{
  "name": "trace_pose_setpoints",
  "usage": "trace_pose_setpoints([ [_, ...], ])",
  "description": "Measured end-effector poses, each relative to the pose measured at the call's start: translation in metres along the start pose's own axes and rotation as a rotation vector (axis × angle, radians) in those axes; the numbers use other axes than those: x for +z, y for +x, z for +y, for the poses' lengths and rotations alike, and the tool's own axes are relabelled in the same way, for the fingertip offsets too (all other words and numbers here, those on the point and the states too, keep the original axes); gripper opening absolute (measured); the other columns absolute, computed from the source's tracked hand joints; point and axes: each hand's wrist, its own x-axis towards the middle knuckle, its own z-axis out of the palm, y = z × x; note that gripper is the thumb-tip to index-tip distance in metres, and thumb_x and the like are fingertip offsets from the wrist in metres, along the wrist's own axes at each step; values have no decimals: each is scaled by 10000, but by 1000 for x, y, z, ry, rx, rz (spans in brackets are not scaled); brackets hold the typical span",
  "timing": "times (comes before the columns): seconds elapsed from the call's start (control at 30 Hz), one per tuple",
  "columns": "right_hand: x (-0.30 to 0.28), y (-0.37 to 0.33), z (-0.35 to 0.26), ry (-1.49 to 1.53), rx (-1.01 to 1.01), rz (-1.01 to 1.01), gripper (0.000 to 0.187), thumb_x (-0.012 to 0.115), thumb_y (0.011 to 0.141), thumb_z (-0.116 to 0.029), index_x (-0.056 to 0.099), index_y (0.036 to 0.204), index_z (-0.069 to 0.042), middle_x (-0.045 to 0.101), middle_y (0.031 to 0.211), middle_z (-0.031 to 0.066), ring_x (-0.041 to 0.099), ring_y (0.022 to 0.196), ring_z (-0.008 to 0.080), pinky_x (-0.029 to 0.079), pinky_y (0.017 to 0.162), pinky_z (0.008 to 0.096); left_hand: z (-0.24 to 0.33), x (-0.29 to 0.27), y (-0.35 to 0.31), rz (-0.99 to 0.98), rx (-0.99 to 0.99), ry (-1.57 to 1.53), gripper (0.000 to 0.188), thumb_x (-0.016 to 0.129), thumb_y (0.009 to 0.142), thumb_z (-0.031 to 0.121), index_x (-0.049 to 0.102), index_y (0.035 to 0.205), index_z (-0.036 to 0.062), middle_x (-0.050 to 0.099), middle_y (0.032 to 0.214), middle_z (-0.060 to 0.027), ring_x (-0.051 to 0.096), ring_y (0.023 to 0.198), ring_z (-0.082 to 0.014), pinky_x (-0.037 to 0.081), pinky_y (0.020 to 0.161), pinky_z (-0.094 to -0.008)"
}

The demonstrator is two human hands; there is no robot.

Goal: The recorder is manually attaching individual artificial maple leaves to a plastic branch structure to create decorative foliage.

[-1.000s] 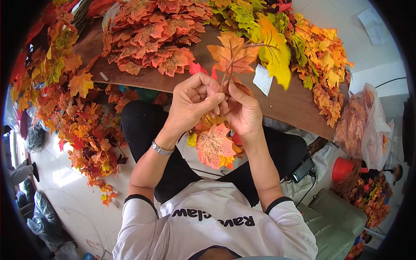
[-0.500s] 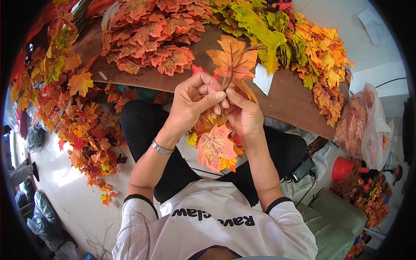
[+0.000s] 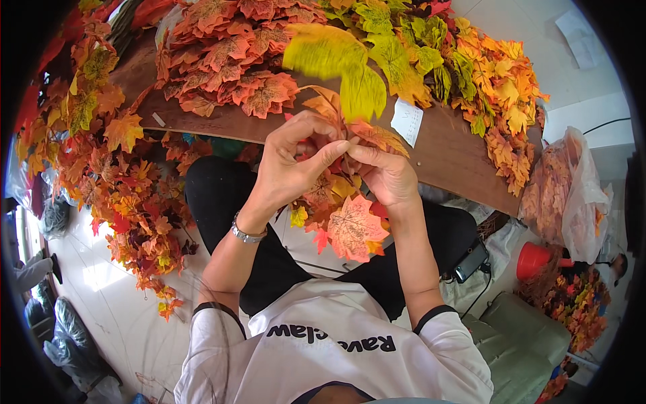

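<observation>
My left hand (image 3: pixel 296 160), with a metal watch on its wrist, pinches a thin brown stem of an artificial maple leaf garland (image 3: pixel 356 223). Thumb to thumb with it, my right hand (image 3: pixel 388 175) closes on the same spot. Below the fingers hang orange, pink and red leaves. Above them a yellow-green leaf spray (image 3: pixel 363 91) stands up, smeared by motion, and an orange leaf (image 3: pixel 380 137) lies against my right fingers. The exact point where the stems meet is hidden behind my fingertips.
On the brown table (image 3: pixel 444 153) lie piles of orange-red leaves (image 3: pixel 229 60), yellow-green leaves (image 3: pixel 424 50) and orange leaves (image 3: pixel 508 81), plus a paper slip (image 3: pixel 406 122). Finished-looking garlands (image 3: pixel 134 202) hang at the left. A plastic bag (image 3: pixel 580 195) and red container (image 3: pixel 538 261) stand at the right.
The yellow-green leaf spray has come from the pile to the stem between my hands. The hanging garland has swung slightly right, and the upper orange leaf is now partly covered.
</observation>
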Motion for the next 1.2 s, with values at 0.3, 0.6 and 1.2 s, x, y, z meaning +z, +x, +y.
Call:
trace_pose_setpoints([
  [0.3,13,4,12,272,135,-44,227,588,824,-148,556,989,6,551,794,38,523,729,129,422,650,243,3,2,3,50,-156,-593,120,563,836,25,508,937,-10,608,798,-86,569,601,-89,506,541,-212],
  [0.6,1,9,-15,-909,-772,258,242,665,781,-154,589,964,-15,590,890,23,537,768,110,432,680,223,15,0,-1,21,-196,-431,113,589,824,46,598,908,-29,638,773,-86,566,599,-74,499,539,-204],
  [1.2,28,15,-41,-267,-234,54,174,715,715,-142,632,802,-16,601,686,32,522,573,87,390,508,196,18,9,-6,-147,-311,-355,93,628,796,43,558,748,6,602,661,-34,539,506,-49,447,457,-173],
])
